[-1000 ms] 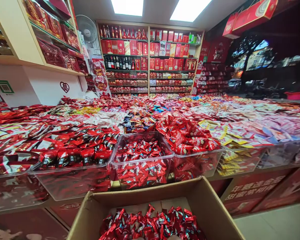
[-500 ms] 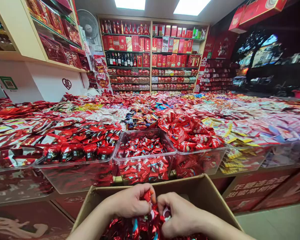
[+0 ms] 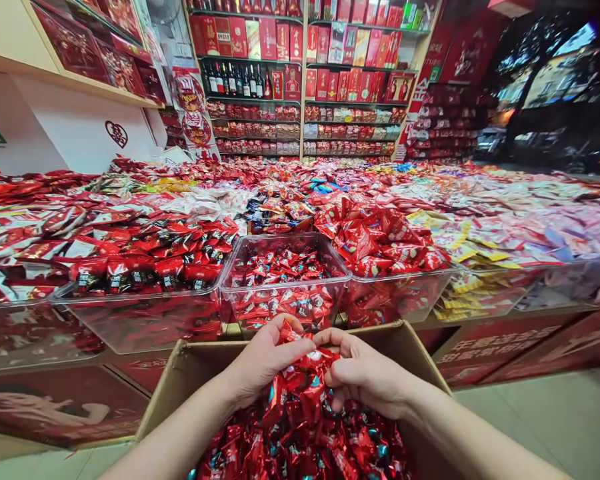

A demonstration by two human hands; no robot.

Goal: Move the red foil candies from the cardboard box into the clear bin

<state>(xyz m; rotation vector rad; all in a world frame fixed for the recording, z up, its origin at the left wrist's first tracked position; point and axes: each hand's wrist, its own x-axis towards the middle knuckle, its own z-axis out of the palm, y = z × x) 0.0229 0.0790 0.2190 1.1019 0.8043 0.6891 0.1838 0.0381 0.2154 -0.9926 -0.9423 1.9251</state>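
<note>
Both hands are over an open cardboard box (image 3: pixel 425 360) that holds a heap of red wrapped candies (image 3: pixel 300 433). My left hand (image 3: pixel 267 357) is curled round some red candies at the top of the heap, its thumb lying across them. Close beside it, my right hand (image 3: pixel 363 370) has bent fingers against the same candies. Just beyond the box stands a clear plastic bin (image 3: pixel 285 285), partly filled with similar red candies, its level below the rim.
Clear bins of black-and-red packets (image 3: pixel 140 273), larger red packets (image 3: pixel 380 247) and yellow packets (image 3: pixel 465 267) flank the middle bin. Further back stand shelves (image 3: pixel 303 80) with bottles and red boxes. Pale floor tiles (image 3: pixel 530 420) show at the right.
The view has tilted down, showing more of the candy heap in the box. Both hands have loosened a little, and the left thumb now stretches over the candies.
</note>
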